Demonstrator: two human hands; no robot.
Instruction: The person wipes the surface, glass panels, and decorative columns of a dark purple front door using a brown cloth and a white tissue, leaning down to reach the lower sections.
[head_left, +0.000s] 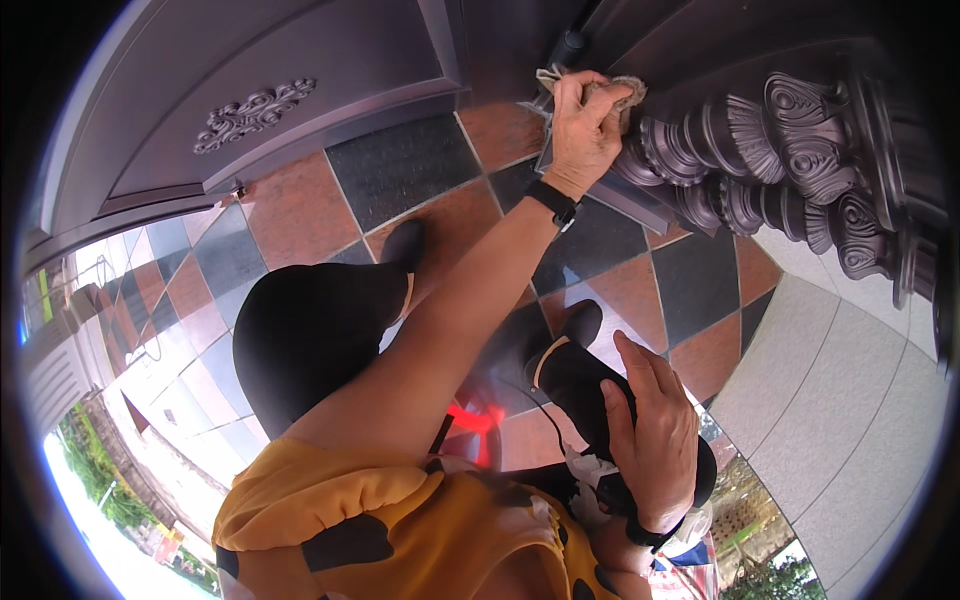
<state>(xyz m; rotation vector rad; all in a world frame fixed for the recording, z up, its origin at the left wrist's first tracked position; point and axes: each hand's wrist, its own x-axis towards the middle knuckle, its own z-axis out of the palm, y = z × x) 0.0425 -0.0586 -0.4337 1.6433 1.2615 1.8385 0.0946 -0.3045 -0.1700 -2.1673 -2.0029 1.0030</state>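
My left hand (589, 124) reaches out at the top centre, its fingers closed on a grey-brown cloth (628, 94). The cloth is bunched against the dark metal door's frame, close to a black cylindrical fitting (573, 43) and beside the base of an ornate moulded column (645, 154). Part of the cloth is hidden under the fingers. My right hand (652, 435) is at the lower right, over my right leg (581, 386); it holds nothing and its fingers are extended, with the thumb apart.
A dark door panel (360, 56) with a scroll ornament (255, 116) stands at the upper left. Red and black tiles (405, 165) cover the floor. A pale tiled wall (817, 375) is at the right. Something glowing red (476, 420) lies below me, partly hidden.
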